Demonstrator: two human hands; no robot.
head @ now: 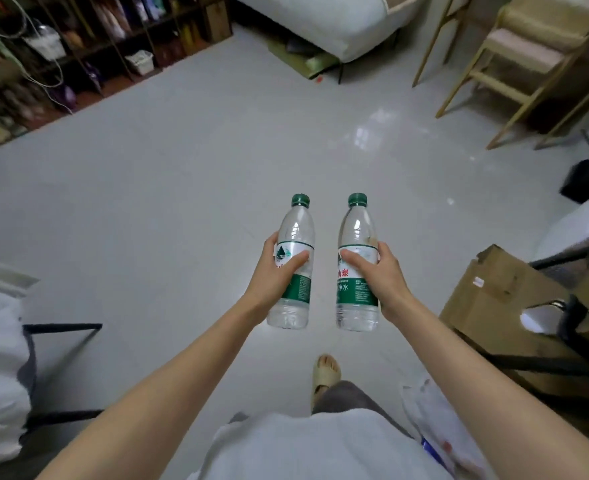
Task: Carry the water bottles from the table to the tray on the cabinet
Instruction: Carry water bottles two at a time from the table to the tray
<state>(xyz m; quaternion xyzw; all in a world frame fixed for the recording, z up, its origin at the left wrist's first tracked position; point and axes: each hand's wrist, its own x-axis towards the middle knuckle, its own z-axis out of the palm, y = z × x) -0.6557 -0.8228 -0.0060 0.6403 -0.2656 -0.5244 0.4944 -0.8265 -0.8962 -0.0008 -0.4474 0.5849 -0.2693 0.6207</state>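
Two water bottles, green-capped, upright, side by side above the floor: left bottle gripped by left hand, right bottle by right hand (fingers curled round the labels). Cardboard box at right.

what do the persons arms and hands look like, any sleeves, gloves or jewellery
Both forearms are bare up to the bottom edge of the picture, with no sleeve showing. The left hand and right hand wear no gloves, and no rings, watch or bracelet can be seen on the fingers or wrists.
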